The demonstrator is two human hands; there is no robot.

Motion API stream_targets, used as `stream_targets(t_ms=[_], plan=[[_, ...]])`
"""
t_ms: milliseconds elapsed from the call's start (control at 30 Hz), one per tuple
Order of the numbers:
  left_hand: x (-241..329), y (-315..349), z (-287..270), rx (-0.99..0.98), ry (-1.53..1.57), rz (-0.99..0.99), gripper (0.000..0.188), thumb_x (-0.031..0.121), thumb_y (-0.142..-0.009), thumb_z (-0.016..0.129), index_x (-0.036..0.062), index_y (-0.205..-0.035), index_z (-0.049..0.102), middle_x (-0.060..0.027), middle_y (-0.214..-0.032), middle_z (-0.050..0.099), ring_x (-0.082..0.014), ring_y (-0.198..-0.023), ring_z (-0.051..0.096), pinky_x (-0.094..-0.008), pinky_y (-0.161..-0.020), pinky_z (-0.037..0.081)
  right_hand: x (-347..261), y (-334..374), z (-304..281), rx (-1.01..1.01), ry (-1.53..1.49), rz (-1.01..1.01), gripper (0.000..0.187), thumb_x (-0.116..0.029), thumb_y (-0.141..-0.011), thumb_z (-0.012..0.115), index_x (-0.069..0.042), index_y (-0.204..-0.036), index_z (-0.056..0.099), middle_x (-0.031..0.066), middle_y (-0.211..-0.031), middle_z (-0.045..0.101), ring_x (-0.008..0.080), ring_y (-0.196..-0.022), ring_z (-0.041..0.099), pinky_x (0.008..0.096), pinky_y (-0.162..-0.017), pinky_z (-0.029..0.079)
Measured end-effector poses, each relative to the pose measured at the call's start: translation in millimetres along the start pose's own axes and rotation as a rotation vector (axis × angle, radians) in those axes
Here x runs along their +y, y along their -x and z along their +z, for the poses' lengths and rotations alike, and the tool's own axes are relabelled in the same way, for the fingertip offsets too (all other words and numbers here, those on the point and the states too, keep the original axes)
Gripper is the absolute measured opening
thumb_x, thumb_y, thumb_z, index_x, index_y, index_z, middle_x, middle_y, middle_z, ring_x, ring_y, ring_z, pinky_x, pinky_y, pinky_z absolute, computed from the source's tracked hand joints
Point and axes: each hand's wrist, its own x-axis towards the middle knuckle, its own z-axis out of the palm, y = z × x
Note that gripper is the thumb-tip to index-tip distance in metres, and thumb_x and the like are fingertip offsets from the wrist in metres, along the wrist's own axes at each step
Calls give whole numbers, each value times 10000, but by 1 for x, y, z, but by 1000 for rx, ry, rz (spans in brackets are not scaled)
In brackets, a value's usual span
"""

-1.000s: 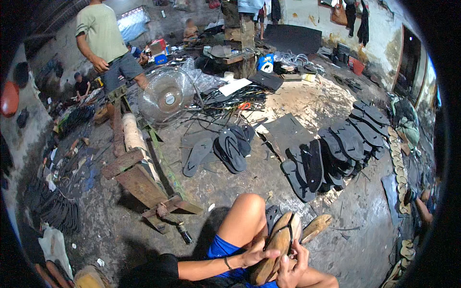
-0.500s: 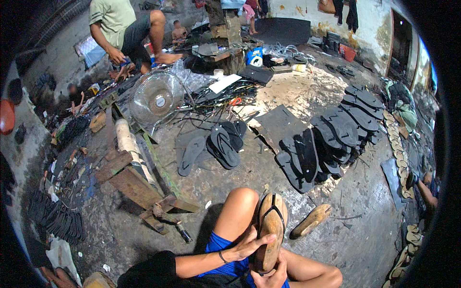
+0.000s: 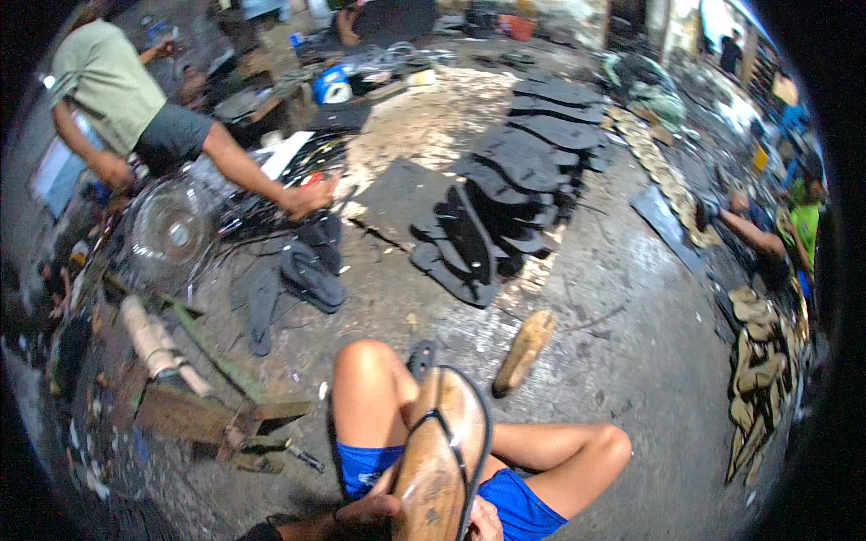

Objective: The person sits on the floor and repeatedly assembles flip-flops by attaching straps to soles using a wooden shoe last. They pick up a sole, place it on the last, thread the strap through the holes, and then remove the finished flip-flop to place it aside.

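At the frame's lower centre, the left hand (image 3: 374, 508) clasps a wooden foot form (image 3: 424, 487) fitted with a black sandal (image 3: 437, 414); the right hand (image 3: 485, 523), fingers partly hidden, grips its right edge; a second form (image 3: 525, 352) lies right of centre.

The lower edge cuts off the near end of the wooden last (image 3: 431, 487) and the black sandal (image 3: 484, 433) around it. The last hides the left hand's (image 3: 370, 510) fingers; most of the right hand (image 3: 487, 521) is behind the sandal. The standing co-worker's (image 3: 106, 86) head is cropped above, the fan (image 3: 174, 233) is blurred, and dimness swallows detail near the bright-green shirt (image 3: 802, 227).
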Motion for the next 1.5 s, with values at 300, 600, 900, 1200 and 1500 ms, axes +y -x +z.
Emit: stream_targets(t_ms=[300,600,900,1200,1500], plan=[[3,-13,12,19,-40,153,1273,589,-709,813,-31,-1516,47,-179,-1470,341,-274,-1367,356,-421,-1129,319,-28,-37,7,-126,-199,244,496,-317,-955,672,-56,-1352,527,44,-1093,580,160,-914,538,295,-758,441],[26,-72,33,472,-132,633,1285,475,-651,916,-99,-1428,68,-221,-1328,450,-284,-1189,536,-409,-1031,453,-79,-59,28,239,1195,-829,991,-292,-635,937,52,-1397,405,251,-1281,572,359,-1200,593,423,-1005,486],[38,-46,52,415,-1091,396,996,478,-776,812,-119,-1432,359,-307,-1273,562,-408,-1230,523,-453,-1048,415,-78,-49,-4,-206,-94,-176,1114,-314,-631,828,15,-1521,244,202,-1472,426,308,-1359,444,423,-1157,328],[12,-30,46,-33,-665,27,373,317,-1049,499,21,-829,555,-63,-695,493,-105,-656,459,-315,-592,410,-44,11,14,313,-575,-408,953,-331,-662,647,89,-1455,326,307,-1391,482,383,-1213,570,463,-1025,499],[-18,17,72,-41,-163,-151,353,281,-1085,394,56,-857,542,57,-748,456,-36,-708,414,-235,-617,381,-49,48,30,330,-754,-368,861,-211,-700,626,87,-1453,332,302,-1290,577,399,-1131,619,503,-1004,501]])
